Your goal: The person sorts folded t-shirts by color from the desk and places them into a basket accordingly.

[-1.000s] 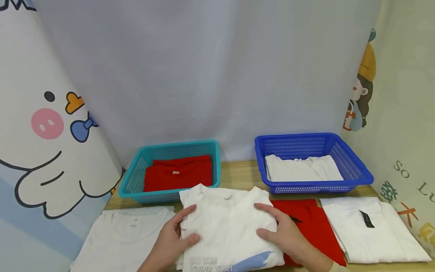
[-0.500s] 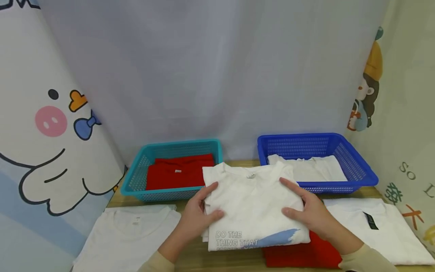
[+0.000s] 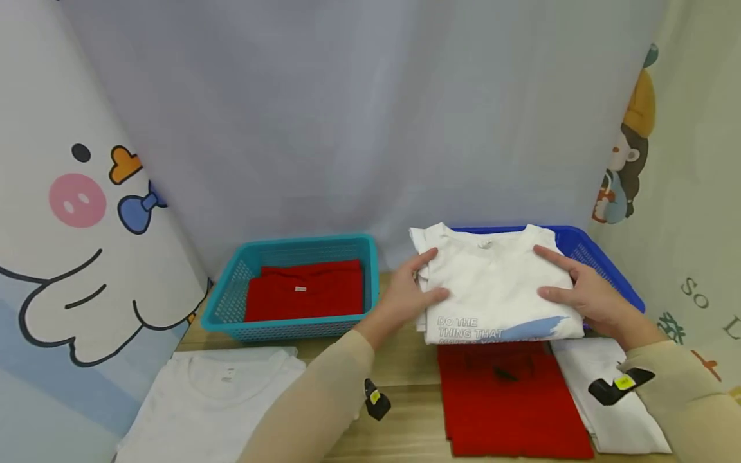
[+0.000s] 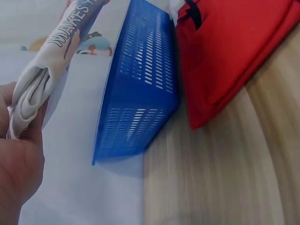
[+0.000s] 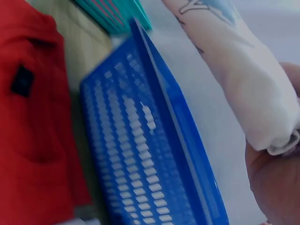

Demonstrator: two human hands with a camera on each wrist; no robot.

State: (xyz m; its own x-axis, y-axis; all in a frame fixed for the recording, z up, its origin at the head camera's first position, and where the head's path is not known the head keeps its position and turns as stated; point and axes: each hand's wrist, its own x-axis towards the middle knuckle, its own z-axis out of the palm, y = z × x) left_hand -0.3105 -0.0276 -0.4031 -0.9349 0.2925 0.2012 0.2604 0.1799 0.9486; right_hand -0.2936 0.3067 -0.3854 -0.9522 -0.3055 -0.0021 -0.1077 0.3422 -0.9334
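Note:
A folded white T-shirt (image 3: 492,276) with grey lettering and a blue brush stroke is held between both hands. The left hand (image 3: 408,292) grips its left side, thumb on top and fingers beneath, and the layered folds show in the left wrist view. On the opposite side the right hand (image 3: 587,292) holds it the same way. The shirt is raised above the blue basket (image 3: 602,270) and covers most of it in the head view. Both wrist views show the shirt higher than the basket's rim (image 5: 173,112). The white shirt inside that basket is hidden now.
At the back left stands a teal basket (image 3: 289,331) holding a folded red shirt (image 3: 307,299). Another red shirt (image 3: 515,405) lies in front of the blue basket. Folded white shirts lie at the right (image 3: 619,411) and the left (image 3: 214,405) of the wooden table (image 3: 399,411).
Both hands have carried the white T-shirt up, forward and to the right, from the table's front middle to over the blue basket. More of the red shirt beneath has come into view.

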